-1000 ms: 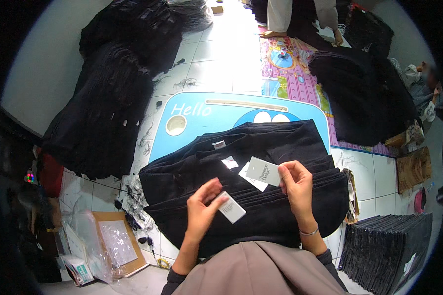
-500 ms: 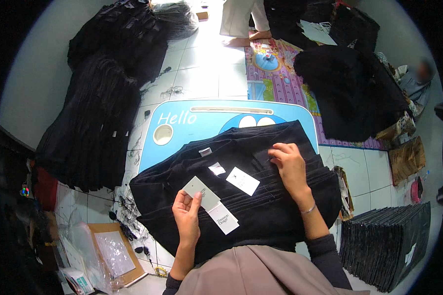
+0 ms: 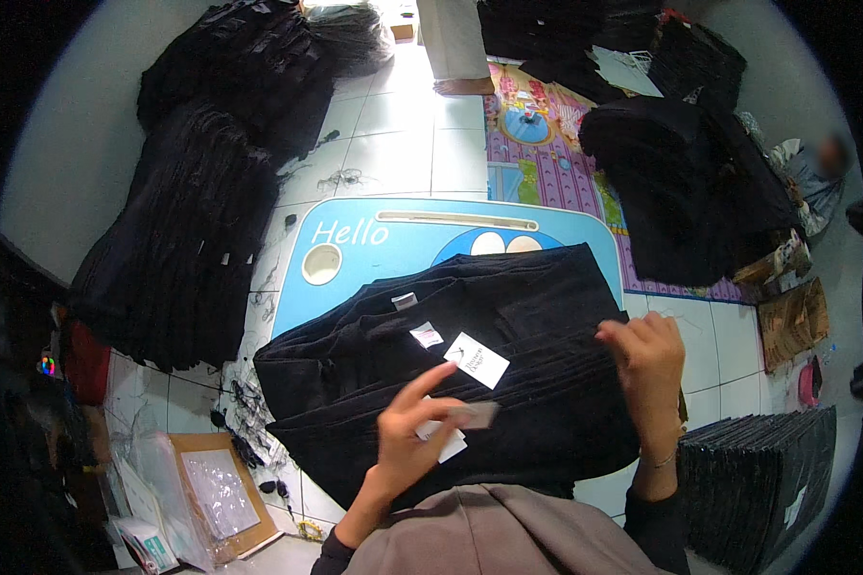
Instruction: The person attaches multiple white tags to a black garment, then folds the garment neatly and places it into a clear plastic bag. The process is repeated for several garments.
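Folded black garments (image 3: 547,307) lie stacked on a blue low table (image 3: 355,220). My left hand (image 3: 408,441) is over the near part of the stack, pinching a small pale hang tag (image 3: 476,414) between thumb and fingers, with the index finger stretched toward another tag. That white hang tag (image 3: 478,360) lies flat on the black cloth, beside a small white label (image 3: 426,335). A second label (image 3: 405,302) shows further back. My right hand (image 3: 650,369) is raised at the stack's right edge, its fingers curled in a pinch; whatever is in them cannot be made out.
Black garment piles (image 3: 168,230) stand on the left, with more (image 3: 652,182) at the right over a colourful mat (image 3: 547,182). A stack of dark packs (image 3: 753,479) is at the near right. Cardboard and plastic (image 3: 222,489) lie near left. A person (image 3: 455,43) stands ahead.
My left hand has moved right with the hang tag, which has tilted away from flat. My right hand has left the middle of the cloth and swung out to the right.
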Action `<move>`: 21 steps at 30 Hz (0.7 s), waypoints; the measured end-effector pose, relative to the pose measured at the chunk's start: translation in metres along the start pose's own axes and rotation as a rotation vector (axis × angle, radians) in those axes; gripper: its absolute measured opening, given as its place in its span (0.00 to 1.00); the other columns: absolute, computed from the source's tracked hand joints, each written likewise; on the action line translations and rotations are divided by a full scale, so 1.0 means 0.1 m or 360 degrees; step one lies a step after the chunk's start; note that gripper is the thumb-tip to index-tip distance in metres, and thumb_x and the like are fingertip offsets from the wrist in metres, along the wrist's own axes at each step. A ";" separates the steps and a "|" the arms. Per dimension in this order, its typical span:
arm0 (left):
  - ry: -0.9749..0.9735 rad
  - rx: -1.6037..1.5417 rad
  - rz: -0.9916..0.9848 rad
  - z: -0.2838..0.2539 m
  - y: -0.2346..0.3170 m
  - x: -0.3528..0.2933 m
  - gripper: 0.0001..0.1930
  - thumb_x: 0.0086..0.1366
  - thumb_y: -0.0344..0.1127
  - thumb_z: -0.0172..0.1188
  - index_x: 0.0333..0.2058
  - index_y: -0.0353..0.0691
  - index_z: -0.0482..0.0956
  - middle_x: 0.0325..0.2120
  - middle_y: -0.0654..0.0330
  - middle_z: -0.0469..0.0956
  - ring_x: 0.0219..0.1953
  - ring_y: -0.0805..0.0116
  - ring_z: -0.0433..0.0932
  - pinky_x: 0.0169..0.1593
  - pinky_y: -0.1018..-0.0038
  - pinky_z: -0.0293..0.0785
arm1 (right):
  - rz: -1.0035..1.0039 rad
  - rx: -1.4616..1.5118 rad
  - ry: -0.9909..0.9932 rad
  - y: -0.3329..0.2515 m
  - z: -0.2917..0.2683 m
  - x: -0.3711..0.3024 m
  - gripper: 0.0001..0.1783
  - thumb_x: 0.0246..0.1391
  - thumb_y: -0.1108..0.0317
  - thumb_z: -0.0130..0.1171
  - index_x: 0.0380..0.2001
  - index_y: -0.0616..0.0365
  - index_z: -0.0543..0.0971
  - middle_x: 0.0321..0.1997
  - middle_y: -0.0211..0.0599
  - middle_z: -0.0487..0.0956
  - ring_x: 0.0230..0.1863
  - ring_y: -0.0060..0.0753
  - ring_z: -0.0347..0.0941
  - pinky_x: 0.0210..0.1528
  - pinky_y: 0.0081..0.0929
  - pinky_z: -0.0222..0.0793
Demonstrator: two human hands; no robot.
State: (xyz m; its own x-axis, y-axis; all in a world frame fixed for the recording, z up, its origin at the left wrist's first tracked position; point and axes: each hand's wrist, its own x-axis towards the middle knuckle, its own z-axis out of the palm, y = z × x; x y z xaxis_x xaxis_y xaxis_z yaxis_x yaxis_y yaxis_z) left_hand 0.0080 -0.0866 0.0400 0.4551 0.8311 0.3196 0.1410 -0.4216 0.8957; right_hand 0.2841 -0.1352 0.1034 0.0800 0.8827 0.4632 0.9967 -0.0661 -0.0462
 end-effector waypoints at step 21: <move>0.0266 -0.0844 -0.0549 0.25 -0.03 -0.03 0.15 0.69 0.26 0.52 0.53 0.30 0.69 0.44 0.49 0.79 0.45 0.68 0.80 0.48 0.74 0.77 | 0.0468 0.2052 -0.0082 -0.93 0.51 -0.13 0.03 0.53 0.73 0.65 0.31 0.61 0.83 0.28 0.33 0.79 0.27 0.18 0.73 0.28 0.17 0.68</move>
State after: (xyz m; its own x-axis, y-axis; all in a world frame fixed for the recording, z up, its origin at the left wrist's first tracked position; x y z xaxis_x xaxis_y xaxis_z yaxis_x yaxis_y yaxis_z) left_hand 0.0280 -0.0970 0.0292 0.3122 0.9500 -0.0077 -0.2177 0.0794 0.9728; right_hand 0.1898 -0.1163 0.0566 0.2610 0.9301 0.2584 0.2160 0.2046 -0.9547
